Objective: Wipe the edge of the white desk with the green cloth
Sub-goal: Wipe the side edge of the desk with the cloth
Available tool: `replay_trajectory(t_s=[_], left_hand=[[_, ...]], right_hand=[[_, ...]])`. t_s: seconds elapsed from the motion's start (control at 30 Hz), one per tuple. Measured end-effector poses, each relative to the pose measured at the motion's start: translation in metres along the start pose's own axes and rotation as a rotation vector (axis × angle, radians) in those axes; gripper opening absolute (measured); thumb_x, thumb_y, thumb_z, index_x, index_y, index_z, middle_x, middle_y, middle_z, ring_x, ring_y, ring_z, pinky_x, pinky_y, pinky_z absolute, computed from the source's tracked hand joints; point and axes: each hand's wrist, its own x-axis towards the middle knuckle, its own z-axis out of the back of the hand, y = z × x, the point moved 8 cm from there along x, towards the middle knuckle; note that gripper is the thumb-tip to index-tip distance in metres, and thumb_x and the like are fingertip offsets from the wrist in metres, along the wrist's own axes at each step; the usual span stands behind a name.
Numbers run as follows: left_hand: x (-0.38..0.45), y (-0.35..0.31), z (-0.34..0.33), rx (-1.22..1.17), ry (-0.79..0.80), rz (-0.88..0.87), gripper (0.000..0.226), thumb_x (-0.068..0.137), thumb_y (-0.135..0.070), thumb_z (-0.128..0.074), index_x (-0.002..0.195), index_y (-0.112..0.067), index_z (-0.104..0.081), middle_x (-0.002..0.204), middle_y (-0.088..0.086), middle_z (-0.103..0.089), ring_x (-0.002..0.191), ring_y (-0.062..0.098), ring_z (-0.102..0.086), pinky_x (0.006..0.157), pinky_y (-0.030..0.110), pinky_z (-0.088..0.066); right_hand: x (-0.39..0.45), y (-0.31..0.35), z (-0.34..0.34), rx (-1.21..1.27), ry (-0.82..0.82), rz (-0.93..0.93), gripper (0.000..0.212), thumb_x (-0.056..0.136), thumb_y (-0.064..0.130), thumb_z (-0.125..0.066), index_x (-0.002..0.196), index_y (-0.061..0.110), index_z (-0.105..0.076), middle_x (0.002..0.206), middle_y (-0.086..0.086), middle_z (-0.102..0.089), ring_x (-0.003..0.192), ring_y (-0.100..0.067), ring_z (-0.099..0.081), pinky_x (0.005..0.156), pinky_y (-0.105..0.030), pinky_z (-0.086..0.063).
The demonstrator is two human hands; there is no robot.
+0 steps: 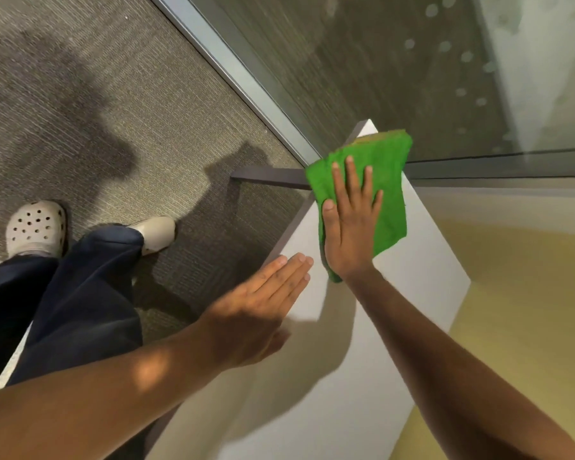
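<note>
A folded green cloth (387,180) lies on the far end of the narrow white desk (412,293), close to its far corner. My right hand (351,224) presses flat on the cloth with fingers spread, pointing away from me. My left hand (263,307) rests flat on the desk's left edge, nearer to me, fingers together and holding nothing. The cloth overhangs the left edge of the desk slightly. Part of the cloth is hidden under my right palm.
A glass wall with a metal frame (246,71) runs diagonally just beyond the desk's far corner. Grey carpet (113,111) lies to the left, with my legs and white clogs (35,227). A dark desk-frame bar (269,175) juts out left. Yellowish floor (528,310) lies right.
</note>
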Motion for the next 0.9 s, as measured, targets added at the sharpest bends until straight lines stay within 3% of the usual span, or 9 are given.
replay_trajectory(t_s=[0.07, 0.13, 0.2, 0.27, 0.4, 0.5, 0.63, 0.77, 0.9], left_hand=[[0.001, 0.000, 0.002, -0.005, 0.002, 0.011, 0.098, 0.097, -0.046, -0.055, 0.166, 0.012, -0.013, 0.178, 0.031, -0.009, 0.167, 0.042, -0.012, 0.137, 0.052, -0.007], [0.002, 0.000, 0.002, 0.012, 0.011, 0.005, 0.103, 0.098, -0.052, -0.057, 0.165, 0.012, -0.015, 0.177, 0.032, -0.010, 0.166, 0.044, -0.013, 0.136, 0.052, -0.004], [0.003, 0.001, 0.002, 0.035, 0.034, -0.004, 0.105, 0.098, -0.056, -0.055, 0.165, 0.012, -0.013, 0.177, 0.032, -0.010, 0.166, 0.044, -0.013, 0.135, 0.052, -0.002], [0.003, 0.001, 0.002, 0.048, 0.054, -0.007, 0.105, 0.100, -0.056, -0.052, 0.166, 0.013, -0.008, 0.178, 0.033, -0.005, 0.167, 0.045, -0.009, 0.137, 0.053, -0.004], [0.002, -0.001, 0.004, 0.019, 0.083, -0.005, 0.097, 0.103, -0.051, -0.048, 0.167, 0.011, -0.010, 0.178, 0.032, -0.005, 0.167, 0.044, -0.006, 0.136, 0.056, -0.012], [0.003, 0.000, 0.012, -0.007, 0.067, -0.010, 0.091, 0.103, -0.050, -0.053, 0.165, 0.010, -0.024, 0.177, 0.030, -0.017, 0.166, 0.044, -0.015, 0.133, 0.055, -0.024], [0.007, 0.001, 0.013, 0.011, 0.094, -0.010, 0.092, 0.103, -0.055, -0.050, 0.166, 0.008, -0.024, 0.177, 0.028, -0.016, 0.166, 0.041, -0.014, 0.135, 0.053, -0.018], [0.004, -0.002, 0.007, 0.047, 0.181, -0.030, 0.082, 0.109, -0.047, -0.017, 0.166, 0.009, 0.004, 0.177, 0.029, 0.009, 0.165, 0.042, 0.010, 0.136, 0.053, -0.007], [0.006, -0.002, 0.019, 0.050, 0.058, -0.013, 0.092, 0.104, -0.059, -0.046, 0.164, 0.009, -0.028, 0.174, 0.027, -0.026, 0.163, 0.039, -0.024, 0.132, 0.050, -0.029]], right_hand=[[0.012, 0.016, 0.001, -0.088, 0.055, 0.295, 0.052, 0.111, 0.044, -0.023, 0.157, 0.034, -0.045, 0.169, 0.005, -0.040, 0.165, -0.032, -0.015, 0.130, -0.067, -0.004], [0.026, 0.027, -0.001, -0.189, 0.109, 0.614, 0.049, 0.110, 0.047, -0.028, 0.131, 0.028, -0.067, 0.139, 0.002, -0.065, 0.148, -0.031, -0.045, 0.129, -0.067, -0.009], [0.041, 0.031, 0.000, -0.235, 0.141, 0.819, 0.047, 0.108, 0.051, -0.032, 0.106, 0.021, -0.067, 0.106, -0.005, -0.066, 0.114, -0.031, -0.058, 0.126, -0.064, -0.020], [0.060, 0.027, 0.004, -0.245, 0.138, 0.857, 0.045, 0.107, 0.051, -0.033, 0.098, 0.018, -0.061, 0.093, -0.008, -0.057, 0.097, -0.030, -0.053, 0.123, -0.059, -0.029], [0.097, -0.007, 0.026, -0.050, -0.040, 0.467, 0.040, 0.106, 0.040, -0.043, 0.094, 0.010, -0.065, 0.102, -0.015, -0.063, 0.118, -0.033, -0.059, 0.125, -0.061, -0.027], [0.102, -0.026, 0.038, 0.089, -0.214, 0.096, 0.038, 0.105, 0.035, -0.049, 0.124, 0.012, -0.072, 0.137, -0.009, -0.068, 0.140, -0.030, -0.056, 0.121, -0.050, -0.038], [0.079, -0.045, 0.035, 0.086, -0.294, -0.472, 0.056, 0.109, 0.045, -0.037, 0.159, 0.021, -0.045, 0.163, -0.004, -0.050, 0.155, -0.028, -0.040, 0.128, -0.052, -0.027], [0.019, -0.018, 0.015, 0.066, -0.171, -0.526, 0.062, 0.112, 0.047, -0.027, 0.169, 0.025, -0.018, 0.179, -0.003, -0.015, 0.166, -0.030, -0.010, 0.133, -0.058, -0.010], [-0.044, -0.002, -0.005, 0.053, -0.074, -0.475, 0.067, 0.107, 0.059, -0.018, 0.169, 0.035, -0.008, 0.180, 0.005, -0.005, 0.168, -0.025, 0.001, 0.133, -0.057, -0.002]])
